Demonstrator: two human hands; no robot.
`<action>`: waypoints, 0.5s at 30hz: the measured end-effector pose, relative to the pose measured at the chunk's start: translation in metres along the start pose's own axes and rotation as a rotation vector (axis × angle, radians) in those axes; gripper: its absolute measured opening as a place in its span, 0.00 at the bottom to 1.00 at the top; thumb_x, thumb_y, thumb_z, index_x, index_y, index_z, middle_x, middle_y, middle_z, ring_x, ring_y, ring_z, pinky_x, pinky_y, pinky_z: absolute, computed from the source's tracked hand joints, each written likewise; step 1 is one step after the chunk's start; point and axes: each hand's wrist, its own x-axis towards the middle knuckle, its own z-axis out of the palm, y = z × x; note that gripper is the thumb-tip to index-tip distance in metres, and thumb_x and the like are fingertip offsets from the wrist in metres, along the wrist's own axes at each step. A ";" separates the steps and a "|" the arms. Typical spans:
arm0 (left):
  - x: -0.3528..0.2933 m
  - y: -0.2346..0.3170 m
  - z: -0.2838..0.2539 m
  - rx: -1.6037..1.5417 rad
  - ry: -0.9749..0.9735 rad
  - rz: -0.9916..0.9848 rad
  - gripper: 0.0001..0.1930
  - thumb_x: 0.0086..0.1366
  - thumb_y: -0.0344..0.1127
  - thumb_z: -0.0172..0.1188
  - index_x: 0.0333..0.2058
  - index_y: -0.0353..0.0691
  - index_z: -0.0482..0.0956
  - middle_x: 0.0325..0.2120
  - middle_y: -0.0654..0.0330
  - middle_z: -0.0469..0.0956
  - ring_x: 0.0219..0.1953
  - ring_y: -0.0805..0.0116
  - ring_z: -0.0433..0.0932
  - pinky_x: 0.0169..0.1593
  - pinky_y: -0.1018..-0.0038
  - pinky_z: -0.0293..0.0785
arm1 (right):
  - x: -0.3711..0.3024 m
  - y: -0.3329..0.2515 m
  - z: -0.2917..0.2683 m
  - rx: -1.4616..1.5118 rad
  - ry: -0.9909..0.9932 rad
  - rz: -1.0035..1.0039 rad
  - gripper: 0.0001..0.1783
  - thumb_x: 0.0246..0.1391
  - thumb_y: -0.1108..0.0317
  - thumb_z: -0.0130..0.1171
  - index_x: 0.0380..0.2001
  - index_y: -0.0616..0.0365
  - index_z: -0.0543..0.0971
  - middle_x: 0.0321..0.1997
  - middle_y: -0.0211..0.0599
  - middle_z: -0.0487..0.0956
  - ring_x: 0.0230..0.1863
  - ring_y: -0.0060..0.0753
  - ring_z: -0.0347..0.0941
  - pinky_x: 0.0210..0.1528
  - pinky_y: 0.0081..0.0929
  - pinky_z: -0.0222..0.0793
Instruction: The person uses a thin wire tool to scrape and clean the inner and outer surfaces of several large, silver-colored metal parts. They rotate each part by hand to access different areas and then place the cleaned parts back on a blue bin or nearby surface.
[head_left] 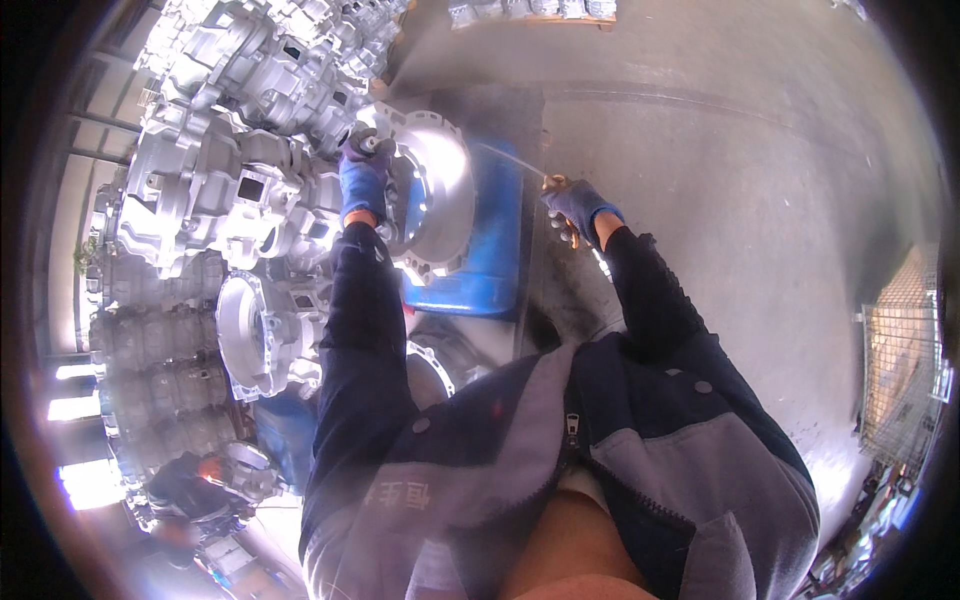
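Observation:
A silvery metal housing casting (455, 205) with a wide round flange stands in front of me on a blue plastic drum (498, 230). My left hand (363, 178), in a blue and grey glove, is closed on the left part of this casting. To the right of the drum, my right hand (575, 205), gloved the same way, is closed around a tool with a long thin rod (518, 161). The rod points left toward the flange, and its tip is blurred. Most of the tool's grip is hidden by my fingers; a bit of orange shows below them.
Similar castings (250, 185) are stacked high along the left. Another casting (245, 330) sits nearer, beside a blue drum (285, 430). A person (190, 490) bends over at the lower left. Wire mesh cage (900, 360) at far right; pallet (560, 18) at the back.

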 end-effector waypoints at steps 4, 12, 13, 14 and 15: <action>0.004 -0.007 0.002 0.015 0.034 0.052 0.22 0.52 0.39 0.71 0.45 0.40 0.78 0.35 0.57 0.81 0.36 0.69 0.78 0.43 0.71 0.75 | -0.001 -0.001 0.003 -0.120 -0.107 -0.163 0.07 0.61 0.61 0.48 0.36 0.51 0.72 0.26 0.29 0.70 0.26 0.27 0.71 0.27 0.34 0.73; -0.007 0.009 -0.002 -0.112 0.000 -0.025 0.19 0.53 0.39 0.71 0.43 0.41 0.79 0.32 0.59 0.81 0.33 0.69 0.78 0.40 0.71 0.75 | -0.004 -0.007 0.010 0.095 -0.063 -0.001 0.09 0.59 0.58 0.54 0.38 0.48 0.73 0.25 0.26 0.71 0.21 0.25 0.68 0.22 0.30 0.67; -0.007 0.012 -0.002 -0.098 0.004 -0.005 0.19 0.53 0.38 0.71 0.43 0.42 0.79 0.32 0.59 0.81 0.33 0.69 0.78 0.39 0.71 0.75 | -0.003 -0.005 0.008 0.106 -0.084 0.001 0.09 0.59 0.58 0.54 0.38 0.49 0.75 0.26 0.26 0.72 0.22 0.26 0.70 0.24 0.31 0.69; -0.008 0.014 -0.003 -0.093 0.002 -0.011 0.19 0.53 0.38 0.70 0.43 0.42 0.79 0.32 0.59 0.81 0.33 0.69 0.78 0.39 0.71 0.75 | -0.003 -0.001 0.006 0.069 -0.058 -0.001 0.10 0.59 0.58 0.53 0.38 0.50 0.76 0.26 0.25 0.74 0.22 0.26 0.72 0.23 0.30 0.70; -0.009 0.015 -0.003 0.010 0.044 0.035 0.20 0.52 0.39 0.71 0.43 0.41 0.79 0.33 0.58 0.82 0.33 0.68 0.78 0.39 0.71 0.75 | -0.003 0.003 0.003 -0.140 -0.044 -0.035 0.12 0.59 0.57 0.52 0.39 0.50 0.78 0.27 0.25 0.76 0.22 0.25 0.73 0.23 0.29 0.71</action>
